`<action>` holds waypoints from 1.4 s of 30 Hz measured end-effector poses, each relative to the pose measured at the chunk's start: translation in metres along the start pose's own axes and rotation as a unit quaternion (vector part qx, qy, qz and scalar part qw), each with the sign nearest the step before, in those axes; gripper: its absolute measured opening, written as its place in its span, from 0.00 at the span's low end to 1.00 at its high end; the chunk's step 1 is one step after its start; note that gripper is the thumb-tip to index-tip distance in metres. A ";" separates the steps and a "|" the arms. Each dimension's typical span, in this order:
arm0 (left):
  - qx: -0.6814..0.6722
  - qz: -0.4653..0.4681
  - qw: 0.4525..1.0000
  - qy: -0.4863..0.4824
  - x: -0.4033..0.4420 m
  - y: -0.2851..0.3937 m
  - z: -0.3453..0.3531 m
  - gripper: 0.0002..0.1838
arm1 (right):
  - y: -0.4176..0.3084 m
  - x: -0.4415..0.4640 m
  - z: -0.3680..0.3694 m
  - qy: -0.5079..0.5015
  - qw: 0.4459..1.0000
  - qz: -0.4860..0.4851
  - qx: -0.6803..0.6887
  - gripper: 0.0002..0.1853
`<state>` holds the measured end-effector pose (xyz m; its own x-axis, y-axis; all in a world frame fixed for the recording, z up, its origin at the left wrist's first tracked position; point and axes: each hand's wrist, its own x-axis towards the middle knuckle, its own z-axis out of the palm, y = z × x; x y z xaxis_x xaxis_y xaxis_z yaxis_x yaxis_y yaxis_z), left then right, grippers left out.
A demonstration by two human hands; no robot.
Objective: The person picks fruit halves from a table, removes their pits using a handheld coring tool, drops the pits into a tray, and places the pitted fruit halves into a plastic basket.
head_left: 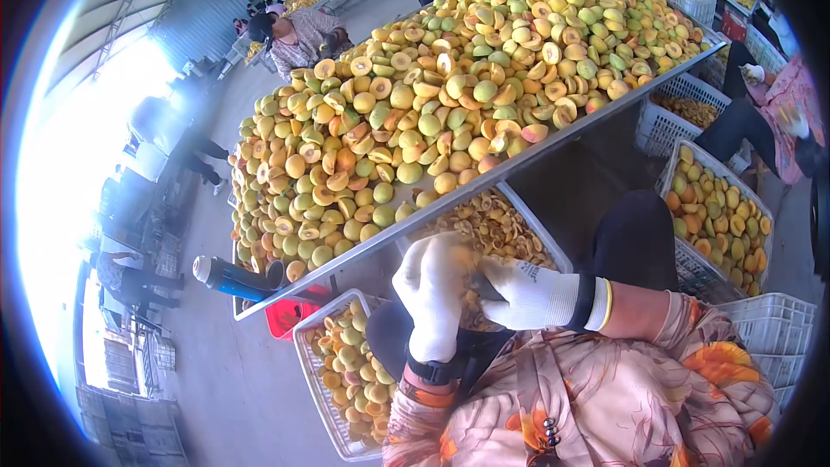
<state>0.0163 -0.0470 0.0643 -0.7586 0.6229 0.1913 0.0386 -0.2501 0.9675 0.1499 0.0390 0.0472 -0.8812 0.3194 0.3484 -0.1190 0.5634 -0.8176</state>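
My left hand (432,294) and my right hand (536,294), both in white gloves with dark wrist straps, meet above my lap. Their fingers are closed around something yellowish between them, blurred by motion; it looks like a piece of fruit, but its outline is unclear. Just beyond them lies a crate of brown-yellow pits or scraps (501,227). In front rises a metal-edged table (484,182) heaped with halved yellow-green fruit (415,112).
Crates of fruit stand at my left (350,363) and right (718,216). A blue flask (232,278) and a red container (290,316) sit by the table's left corner. White stacked crates (769,329) are at the right. Co-workers (298,39) are around the table.
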 end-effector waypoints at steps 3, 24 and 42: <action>0.003 0.039 0.999 -0.011 0.005 0.000 0.004 0.16 | 0.012 0.004 0.002 -0.038 0.998 0.004 0.053 0.17; 0.027 0.051 0.996 -0.066 0.023 -0.012 0.012 0.25 | 0.047 0.028 -0.009 -0.168 0.969 0.000 0.182 0.13; 0.338 -0.094 0.927 0.131 0.020 -0.020 -0.197 0.16 | 0.116 0.015 0.005 -0.264 0.945 0.162 -0.110 0.21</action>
<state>-0.1278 -0.1754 0.0158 -0.9219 0.3845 0.0471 0.2206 0.4211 0.8798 0.1205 0.1057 -0.0447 -0.9671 0.1114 -0.2286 0.2436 0.6635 -0.7074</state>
